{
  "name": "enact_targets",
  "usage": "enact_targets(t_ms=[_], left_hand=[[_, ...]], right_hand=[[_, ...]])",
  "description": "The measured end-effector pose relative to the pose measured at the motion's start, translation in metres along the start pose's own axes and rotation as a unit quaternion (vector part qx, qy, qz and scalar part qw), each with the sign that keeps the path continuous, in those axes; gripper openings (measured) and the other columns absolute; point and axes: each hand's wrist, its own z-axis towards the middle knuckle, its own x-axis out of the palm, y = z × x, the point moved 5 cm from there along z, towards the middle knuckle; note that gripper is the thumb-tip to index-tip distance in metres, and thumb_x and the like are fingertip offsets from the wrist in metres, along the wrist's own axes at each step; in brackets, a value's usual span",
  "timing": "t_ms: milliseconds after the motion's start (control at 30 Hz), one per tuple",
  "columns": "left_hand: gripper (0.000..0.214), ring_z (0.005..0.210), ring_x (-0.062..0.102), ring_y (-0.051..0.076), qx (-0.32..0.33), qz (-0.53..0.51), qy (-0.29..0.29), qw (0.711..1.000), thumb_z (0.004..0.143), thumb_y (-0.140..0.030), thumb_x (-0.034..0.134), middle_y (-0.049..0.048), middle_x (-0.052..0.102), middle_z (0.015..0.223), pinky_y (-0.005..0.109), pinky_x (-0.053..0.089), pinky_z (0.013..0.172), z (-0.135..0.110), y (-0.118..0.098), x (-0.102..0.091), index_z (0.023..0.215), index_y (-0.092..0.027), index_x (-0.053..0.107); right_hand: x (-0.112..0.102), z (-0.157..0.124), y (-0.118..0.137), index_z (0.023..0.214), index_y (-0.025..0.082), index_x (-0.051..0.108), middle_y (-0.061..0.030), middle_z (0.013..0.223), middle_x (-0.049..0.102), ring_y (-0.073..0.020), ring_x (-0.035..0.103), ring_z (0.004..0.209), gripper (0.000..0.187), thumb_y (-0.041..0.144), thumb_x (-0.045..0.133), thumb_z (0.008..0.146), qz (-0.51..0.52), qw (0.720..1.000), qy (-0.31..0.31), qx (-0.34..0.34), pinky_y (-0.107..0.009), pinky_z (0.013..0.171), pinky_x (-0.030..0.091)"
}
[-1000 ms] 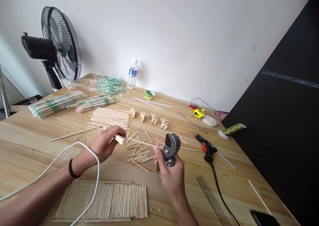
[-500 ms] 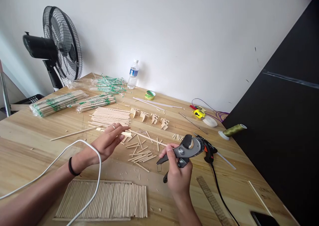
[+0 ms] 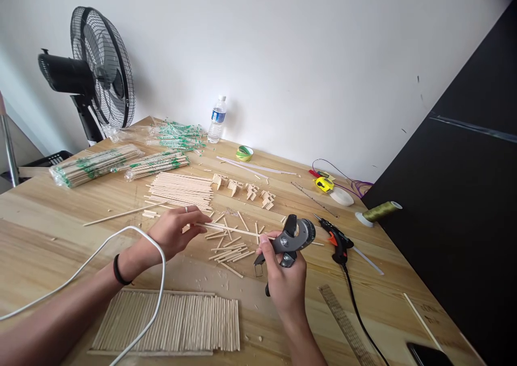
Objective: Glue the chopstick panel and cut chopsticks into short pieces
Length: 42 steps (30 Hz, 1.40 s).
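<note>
My left hand pinches the left part of a long thin wooden stick between thumb and fingers. The stick runs right across to my right hand, whose thumb and fingertips are near its far part. That hand is wrapped round a grey and black hand cutter with a curved jaw pointing up and right. Below the stick lie several short cut pieces in a loose scatter. A few short pieces sit left of my left hand. A mat of glued sticks lies nearest me.
Behind are a row of sticks, small stepped stick stacks, bagged sticks and a water bottle. To the right lie a glue gun, ruler and phone. A white cable crosses my left forearm.
My left hand has shifted off the short pieces, which now lie to its left, and holds the long stick. My right hand and the cutter have moved slightly left.
</note>
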Motion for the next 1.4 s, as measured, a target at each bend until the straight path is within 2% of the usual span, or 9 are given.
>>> enact_targets(t_ms=[100, 200, 333, 467, 667, 900, 1133, 1400], left_hand=[[0.012, 0.074, 0.068, 0.014, -0.019, 0.004, 0.01, 1.0, 0.093, -0.015, 0.069, 0.0024, 0.076, 0.091, 0.026, 0.052, 0.067, 0.0, 0.002, 0.0, 0.104, -0.02, 0.073], [0.011, 0.075, 0.068, 0.015, -0.027, 0.0, 0.009, 1.0, 0.094, -0.018, 0.069, 0.0038, 0.075, 0.093, 0.026, 0.052, 0.069, 0.001, 0.001, -0.001, 0.103, -0.02, 0.074], [0.016, 0.078, 0.07, 0.017, -0.034, -0.004, 0.013, 0.999, 0.099, -0.022, 0.06, 0.0051, 0.077, 0.092, 0.029, 0.052, 0.073, 0.002, 0.001, -0.002, 0.102, -0.02, 0.076], [0.022, 0.075, 0.069, 0.016, -0.046, -0.012, 0.03, 0.998, 0.1, -0.018, 0.055, 0.004, 0.077, 0.088, 0.027, 0.05, 0.07, 0.002, 0.003, 0.0, 0.103, -0.02, 0.076], [0.028, 0.082, 0.071, 0.017, -0.034, -0.039, 0.048, 0.997, 0.098, -0.013, 0.051, 0.0046, 0.078, 0.093, 0.026, 0.052, 0.073, 0.001, 0.002, 0.003, 0.11, -0.02, 0.076], [0.026, 0.081, 0.072, 0.016, -0.028, -0.074, 0.045, 0.996, 0.099, -0.015, 0.053, 0.0053, 0.079, 0.091, 0.026, 0.053, 0.072, 0.001, 0.0, 0.002, 0.11, -0.019, 0.076], [0.014, 0.063, 0.062, 0.013, -0.112, -0.038, 0.064, 0.991, 0.096, -0.021, 0.062, 0.0012, 0.075, 0.074, 0.023, 0.045, 0.062, 0.001, 0.011, 0.0, 0.09, -0.017, 0.074], [0.015, 0.061, 0.058, 0.011, -0.089, -0.055, 0.07, 0.992, 0.093, -0.015, 0.058, 0.0011, 0.073, 0.076, 0.02, 0.043, 0.059, 0.004, -0.002, -0.001, 0.091, -0.015, 0.072]], right_hand=[[0.0, 0.0, -0.002, 0.091, 0.017, 0.066, -0.0063, 0.077, 0.071, -0.0211, 0.067, 0.07, 0.035, 0.051, 0.069, 0.088, -0.005, 1.0, 0.005, -0.002, -0.033, 0.068, 0.053], [0.0, -0.001, -0.004, 0.092, 0.017, 0.066, -0.0065, 0.08, 0.071, -0.0212, 0.067, 0.071, 0.034, 0.05, 0.069, 0.089, 0.001, 1.0, 0.008, -0.009, -0.033, 0.069, 0.054], [0.0, -0.001, -0.006, 0.093, 0.017, 0.066, -0.0058, 0.081, 0.071, -0.0211, 0.068, 0.071, 0.032, 0.048, 0.07, 0.088, 0.0, 1.0, 0.009, -0.012, -0.033, 0.07, 0.054], [-0.001, 0.0, -0.007, 0.093, 0.018, 0.067, -0.0058, 0.08, 0.072, -0.0215, 0.069, 0.071, 0.031, 0.048, 0.07, 0.088, -0.014, 1.0, 0.006, -0.014, -0.034, 0.071, 0.054], [-0.001, 0.0, -0.01, 0.095, 0.017, 0.067, -0.0091, 0.088, 0.074, -0.0238, 0.071, 0.08, 0.032, 0.048, 0.07, 0.088, -0.014, 1.0, 0.001, -0.006, -0.035, 0.074, 0.054], [0.001, 0.0, -0.009, 0.095, 0.018, 0.067, -0.0074, 0.084, 0.072, -0.0231, 0.071, 0.078, 0.031, 0.048, 0.068, 0.09, -0.019, 1.0, 0.014, -0.013, -0.036, 0.076, 0.054], [0.0, 0.001, -0.009, 0.095, 0.018, 0.067, -0.0082, 0.089, 0.072, -0.0245, 0.072, 0.081, 0.032, 0.05, 0.069, 0.089, -0.013, 1.0, 0.005, -0.012, -0.036, 0.074, 0.055], [-0.001, 0.002, -0.01, 0.095, 0.019, 0.067, -0.0071, 0.085, 0.072, -0.024, 0.071, 0.078, 0.032, 0.05, 0.068, 0.089, -0.027, 0.999, 0.004, -0.018, -0.036, 0.074, 0.055]])
